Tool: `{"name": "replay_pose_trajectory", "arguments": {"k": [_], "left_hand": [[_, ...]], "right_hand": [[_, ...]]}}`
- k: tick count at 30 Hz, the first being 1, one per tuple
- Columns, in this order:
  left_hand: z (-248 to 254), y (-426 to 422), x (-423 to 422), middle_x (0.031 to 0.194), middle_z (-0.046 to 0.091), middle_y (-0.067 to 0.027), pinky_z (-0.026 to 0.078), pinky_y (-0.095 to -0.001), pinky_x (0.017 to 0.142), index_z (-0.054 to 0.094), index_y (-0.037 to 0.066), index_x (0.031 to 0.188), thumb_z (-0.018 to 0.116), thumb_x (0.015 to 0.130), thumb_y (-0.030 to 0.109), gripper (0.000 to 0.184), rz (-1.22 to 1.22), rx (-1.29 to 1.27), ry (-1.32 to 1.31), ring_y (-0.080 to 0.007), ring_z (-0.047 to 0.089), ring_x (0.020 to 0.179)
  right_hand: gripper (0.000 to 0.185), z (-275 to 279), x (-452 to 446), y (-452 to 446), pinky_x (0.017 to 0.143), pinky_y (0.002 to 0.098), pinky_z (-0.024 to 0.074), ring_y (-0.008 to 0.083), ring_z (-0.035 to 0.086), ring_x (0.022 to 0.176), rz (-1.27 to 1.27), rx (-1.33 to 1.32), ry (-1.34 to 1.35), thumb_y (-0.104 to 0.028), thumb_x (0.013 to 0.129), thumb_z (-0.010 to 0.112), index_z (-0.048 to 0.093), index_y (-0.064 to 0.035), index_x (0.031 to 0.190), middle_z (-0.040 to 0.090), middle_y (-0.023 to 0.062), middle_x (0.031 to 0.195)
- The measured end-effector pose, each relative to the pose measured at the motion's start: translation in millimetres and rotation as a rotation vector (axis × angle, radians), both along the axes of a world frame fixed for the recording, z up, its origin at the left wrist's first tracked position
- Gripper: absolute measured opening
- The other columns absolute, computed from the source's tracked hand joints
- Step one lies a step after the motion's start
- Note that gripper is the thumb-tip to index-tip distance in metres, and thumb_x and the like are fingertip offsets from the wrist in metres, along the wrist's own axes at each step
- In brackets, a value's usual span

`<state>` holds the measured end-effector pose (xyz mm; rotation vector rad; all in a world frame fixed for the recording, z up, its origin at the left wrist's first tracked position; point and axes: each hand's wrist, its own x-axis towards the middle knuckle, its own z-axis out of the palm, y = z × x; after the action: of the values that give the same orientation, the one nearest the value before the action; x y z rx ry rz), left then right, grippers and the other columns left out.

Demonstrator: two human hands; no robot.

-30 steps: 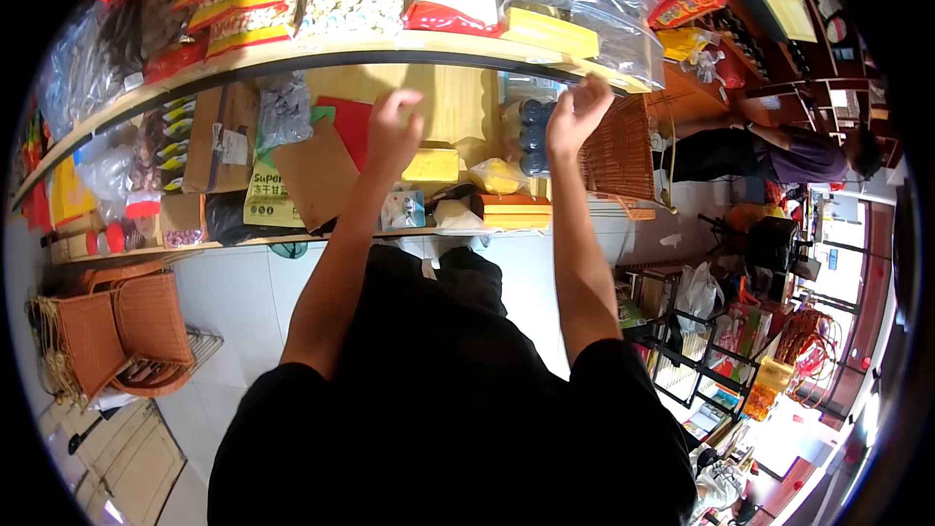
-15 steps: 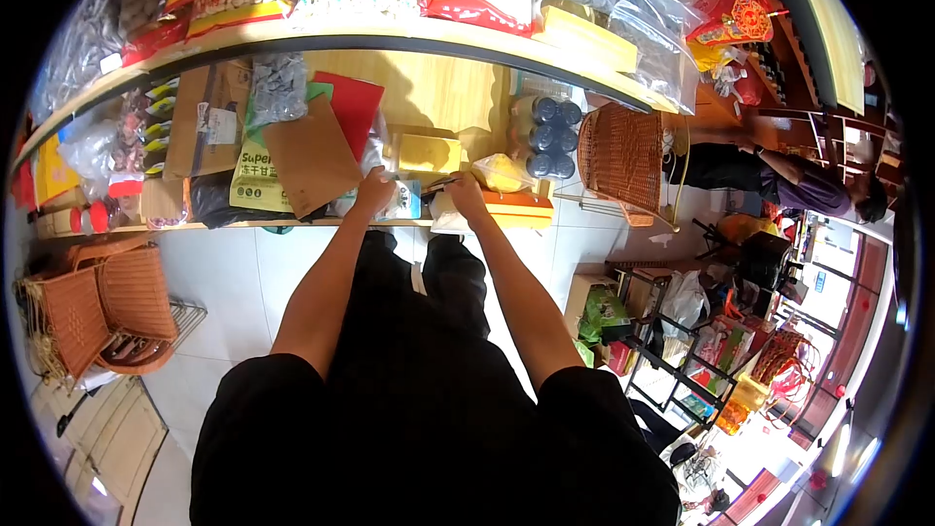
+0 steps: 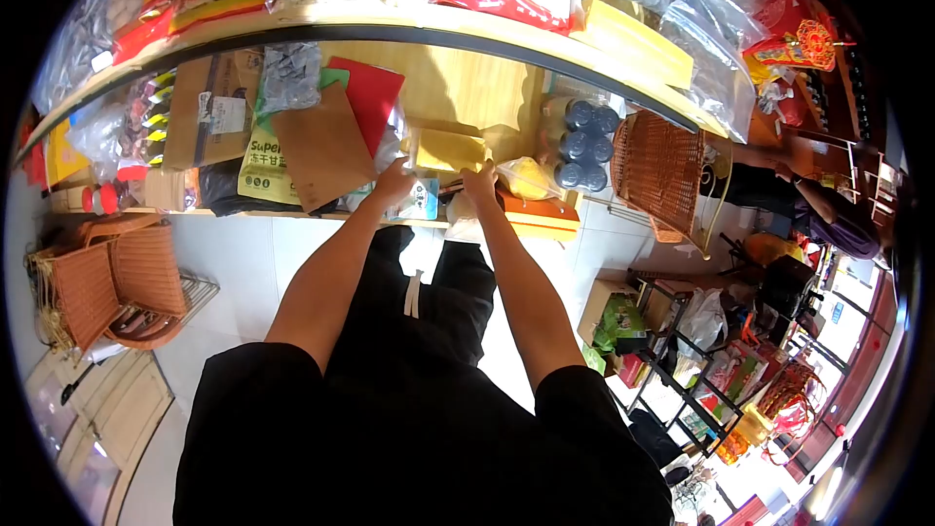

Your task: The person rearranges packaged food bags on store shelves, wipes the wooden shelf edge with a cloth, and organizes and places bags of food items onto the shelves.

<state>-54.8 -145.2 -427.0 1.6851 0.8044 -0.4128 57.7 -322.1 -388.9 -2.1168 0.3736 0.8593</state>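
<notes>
From the yellow block point(image 3: 451, 151), a hand can go to twelve o'clock over open wood point(image 3: 472, 97), up to the top shelf's edge point(image 3: 419, 32). Dark-topped bottles point(image 3: 584, 146) block three, a yellow bag point(image 3: 527, 178) four, brown card point(image 3: 326, 151) nine, red card point(image 3: 370, 97) ten.

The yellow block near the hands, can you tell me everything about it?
The yellow block is oblong and flat-sided, maybe a box or wrapped packet; I can't make out any writing. It lies on the pale wooden shelf. The right hand is at its near right corner, the left hand by its near left one; I can't tell if either touches it.
</notes>
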Motion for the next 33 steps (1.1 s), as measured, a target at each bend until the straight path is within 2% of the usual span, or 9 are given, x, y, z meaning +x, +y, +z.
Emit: {"name": "replay_pose_trajectory", "arguments": {"k": [1, 2, 5, 7, 9, 11, 19, 25, 33], "left_hand": [[3.3, -0.3, 1.5, 0.112, 0.064, -0.0238, 0.05, -0.0406, 0.089, 0.046, 0.006, 0.138, 0.061, 0.079, 0.021, 0.063, -0.006, 0.003, 0.009, -0.0349, 0.063, 0.104], [6.4, -0.1, 3.6, 0.11, 0.065, -0.023, 0.05, -0.041, 0.088, 0.045, 0.006, 0.139, 0.062, 0.079, 0.019, 0.063, 0.002, -0.019, -0.008, -0.0347, 0.063, 0.103], [-2.5, -0.7, 8.2, 0.11, 0.064, -0.021, 0.052, -0.0397, 0.082, 0.04, 0.008, 0.143, 0.065, 0.079, 0.014, 0.069, -0.006, -0.063, -0.032, -0.0319, 0.066, 0.091], [-6.8, -2.8, 11.6, 0.109, 0.065, -0.0198, 0.053, -0.0364, 0.072, 0.034, 0.009, 0.146, 0.065, 0.078, 0.009, 0.075, 0.104, -0.212, -0.038, -0.0271, 0.067, 0.078], [-11.2, -4.7, 15.1, 0.107, 0.065, -0.0191, 0.053, -0.0355, 0.069, 0.033, 0.01, 0.147, 0.065, 0.077, 0.007, 0.077, 0.106, -0.221, -0.073, -0.0253, 0.067, 0.075], [-15.1, -5.7, 15.5, 0.104, 0.066, -0.0179, 0.052, -0.0337, 0.064, 0.031, 0.012, 0.148, 0.064, 0.075, 0.003, 0.081, 0.12, -0.234, -0.152, -0.0218, 0.067, 0.071], [32.8, -0.6, 26.3, 0.094, 0.065, -0.0176, 0.051, -0.0347, 0.07, 0.048, 0.009, 0.136, 0.064, 0.07, 0.001, 0.068, 0.016, 0.013, -0.189, -0.0257, 0.065, 0.081], [50.3, 14.6, 13.5, 0.111, 0.053, -0.0199, 0.047, -0.0358, 0.086, 0.052, 0.006, 0.131, 0.06, 0.07, -0.003, 0.062, -0.24, 0.301, -0.183, -0.033, 0.056, 0.099], [63.9, 7.7, 23.0, 0.126, 0.05, -0.0219, 0.043, -0.0389, 0.097, 0.036, 0.002, 0.14, 0.07, 0.071, 0.003, 0.077, -0.073, 0.276, -0.282, -0.0353, 0.053, 0.111]], "right_hand": [[0.085, -17.4, -1.1, -2.9, 0.101, 0.0441, 0.0447, 0.0414, 0.039, 0.127, -0.058, 0.02, 0.025, -0.019, 0.076, 0.065, 0.02, -0.0029, 0.147, 0.026, 0.0273, 0.142], [0.079, -35.4, -3.0, -3.6, 0.06, 0.0418, 0.0568, 0.0307, 0.067, 0.084, -0.156, 0.146, 0.099, -0.008, 0.079, 0.061, 0.021, -0.0103, 0.147, 0.049, 0.0243, 0.122], [0.086, -14.9, 0.0, -4.2, 0.056, 0.038, 0.0581, 0.0314, 0.062, 0.09, -0.194, 0.214, 0.207, -0.012, 0.075, 0.065, 0.02, -0.0116, 0.149, 0.027, 0.022, 0.137], [0.083, -19.6, 1.0, -8.6, 0.054, 0.0367, 0.0578, 0.0269, 0.062, 0.073, -0.199, 0.204, 0.195, -0.01, 0.076, 0.065, 0.022, -0.0098, 0.147, 0.028, 0.0204, 0.134], [0.068, -28.0, 4.5, -12.3, 0.051, 0.0374, 0.0581, 0.0241, 0.066, 0.064, -0.13, 0.198, 0.152, -0.006, 0.081, 0.06, 0.026, -0.0059, 0.14, 0.055, 0.0191, 0.103], [0.065, -7.2, 5.7, -7.3, 0.05, 0.0366, 0.0584, 0.0238, 0.066, 0.063, -0.125, 0.133, 0.125, -0.007, 0.081, 0.06, 0.029, -0.0048, 0.138, 0.056, 0.0183, 0.1], [0.062, 26.3, 10.1, -7.1, 0.05, 0.0357, 0.0586, 0.0228, 0.064, 0.06, -0.125, 0.202, 0.186, -0.009, 0.081, 0.061, 0.036, -0.0043, 0.138, 0.059, 0.018, 0.097], [0.065, 9.8, 16.2, -12.4, 0.049, 0.0344, 0.0555, 0.0214, 0.062, 0.051, 0.291, 0.064, -0.091, -0.011, 0.081, 0.062, 0.04, -0.0005, 0.141, 0.059, 0.0206, 0.103], [0.067, 39.7, 3.6, 2.4, 0.086, 0.0393, 0.0527, 0.0343, 0.057, 0.108, 0.327, -0.12, -0.316, -0.014, 0.075, 0.063, 0.045, 0.0007, 0.138, 0.05, 0.024, 0.121]]}}
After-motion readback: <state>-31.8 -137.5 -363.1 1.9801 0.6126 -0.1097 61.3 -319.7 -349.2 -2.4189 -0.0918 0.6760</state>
